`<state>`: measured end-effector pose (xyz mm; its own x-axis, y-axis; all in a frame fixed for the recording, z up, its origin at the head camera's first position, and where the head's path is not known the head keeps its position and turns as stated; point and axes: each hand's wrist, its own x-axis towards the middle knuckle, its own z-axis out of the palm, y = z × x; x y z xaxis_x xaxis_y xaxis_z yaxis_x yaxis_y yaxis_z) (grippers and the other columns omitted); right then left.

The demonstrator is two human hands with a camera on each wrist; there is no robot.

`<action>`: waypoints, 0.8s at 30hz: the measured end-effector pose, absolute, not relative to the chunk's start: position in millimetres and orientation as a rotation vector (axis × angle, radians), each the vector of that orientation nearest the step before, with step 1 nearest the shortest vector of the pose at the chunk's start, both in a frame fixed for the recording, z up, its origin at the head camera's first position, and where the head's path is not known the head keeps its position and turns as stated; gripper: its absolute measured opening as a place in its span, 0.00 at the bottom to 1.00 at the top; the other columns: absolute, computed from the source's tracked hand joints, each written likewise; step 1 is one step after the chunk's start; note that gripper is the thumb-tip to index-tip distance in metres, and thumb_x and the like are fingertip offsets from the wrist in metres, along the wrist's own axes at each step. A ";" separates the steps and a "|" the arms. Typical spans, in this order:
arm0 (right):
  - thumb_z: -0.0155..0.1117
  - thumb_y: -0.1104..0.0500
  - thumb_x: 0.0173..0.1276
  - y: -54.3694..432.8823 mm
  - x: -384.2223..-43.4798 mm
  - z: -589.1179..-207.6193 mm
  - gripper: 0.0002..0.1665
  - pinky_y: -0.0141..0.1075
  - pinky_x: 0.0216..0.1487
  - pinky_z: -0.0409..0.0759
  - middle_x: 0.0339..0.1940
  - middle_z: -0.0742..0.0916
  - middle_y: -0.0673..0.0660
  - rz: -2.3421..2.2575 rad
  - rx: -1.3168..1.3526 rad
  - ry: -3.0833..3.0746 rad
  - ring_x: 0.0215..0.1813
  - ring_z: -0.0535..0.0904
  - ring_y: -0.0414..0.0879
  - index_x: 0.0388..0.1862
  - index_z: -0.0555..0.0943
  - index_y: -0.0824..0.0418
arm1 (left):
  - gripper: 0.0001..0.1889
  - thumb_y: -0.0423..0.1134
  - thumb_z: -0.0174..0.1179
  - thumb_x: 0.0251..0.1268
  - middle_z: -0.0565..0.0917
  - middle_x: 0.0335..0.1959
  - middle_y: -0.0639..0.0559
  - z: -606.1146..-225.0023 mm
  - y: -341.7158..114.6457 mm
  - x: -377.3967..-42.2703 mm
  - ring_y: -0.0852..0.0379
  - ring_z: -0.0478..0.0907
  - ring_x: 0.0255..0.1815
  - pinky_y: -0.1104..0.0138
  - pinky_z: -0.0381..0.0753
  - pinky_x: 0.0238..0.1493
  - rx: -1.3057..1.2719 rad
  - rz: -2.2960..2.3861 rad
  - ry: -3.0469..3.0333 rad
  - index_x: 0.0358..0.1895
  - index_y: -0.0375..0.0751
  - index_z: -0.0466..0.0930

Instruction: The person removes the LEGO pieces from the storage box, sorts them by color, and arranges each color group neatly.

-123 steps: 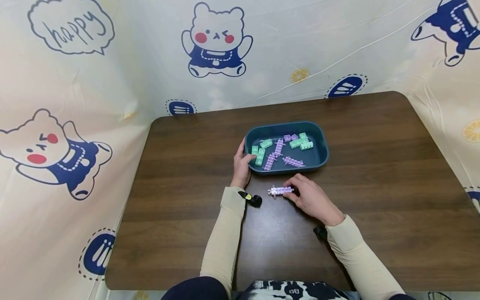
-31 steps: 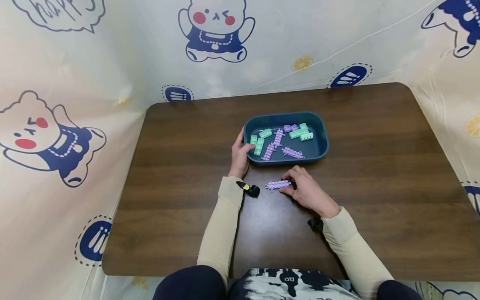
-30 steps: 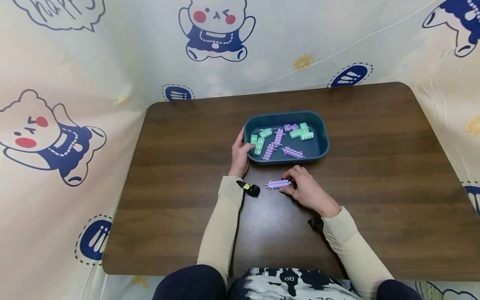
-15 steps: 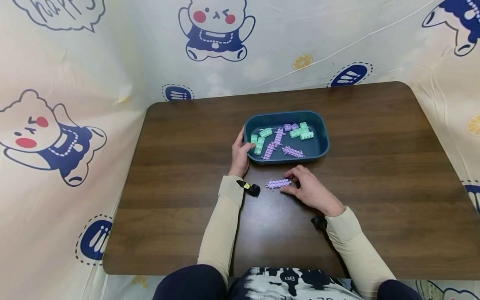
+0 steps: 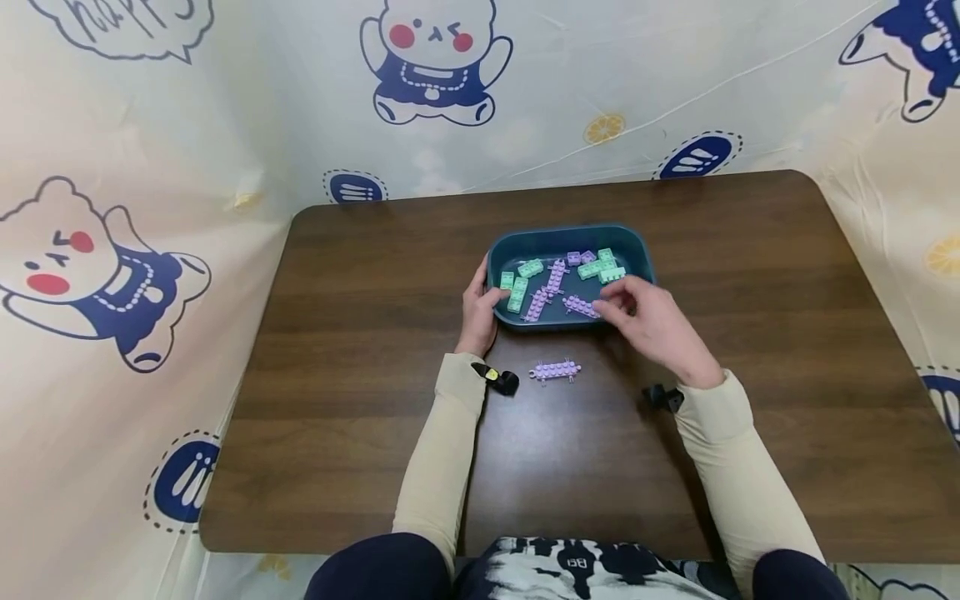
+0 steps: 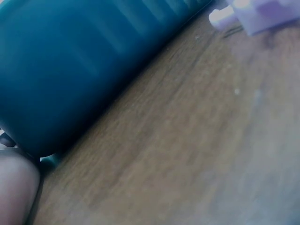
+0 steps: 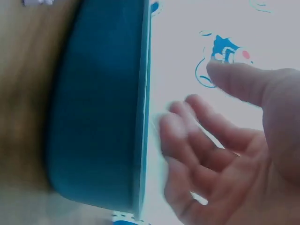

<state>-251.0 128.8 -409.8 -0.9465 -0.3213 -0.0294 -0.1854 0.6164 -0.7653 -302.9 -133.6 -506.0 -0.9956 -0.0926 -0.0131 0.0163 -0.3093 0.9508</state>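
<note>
On the brown wooden table (image 5: 360, 400), someone's left hand (image 5: 478, 318) grips the dark teal plastic tray (image 5: 551, 324), seemingly to steady it; the right hand (image 5: 660, 329), fingers parted, holding nothing, hangs over its rim. One lilac studded plastic strip (image 5: 555, 371) lies in front.

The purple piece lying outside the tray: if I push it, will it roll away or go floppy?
The purple piece probably won't roll far, since little pegs stick out from its sides. It may feel stiff, because it lies straight and looks like plastic. It's likely light, being so small next to the tray.
</note>
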 end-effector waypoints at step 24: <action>0.73 0.57 0.60 111.7 -314.7 -433.2 0.23 0.47 0.47 0.77 0.53 0.78 0.65 -0.839 -0.350 2.576 0.49 0.69 0.57 0.52 0.83 0.67 | 0.38 0.19 0.49 0.60 0.59 0.75 0.49 -489.1 -136.6 -297.2 0.51 0.57 0.73 0.55 0.63 0.67 0.109 -2.487 -1.858 0.75 0.42 0.57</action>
<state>-314.7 111.7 -433.2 -0.8857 -0.3541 -0.3002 -0.1094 0.7877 -0.6063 -297.2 -136.6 -489.1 -0.9969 -0.0703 -0.0351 -0.0137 -0.2840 0.9587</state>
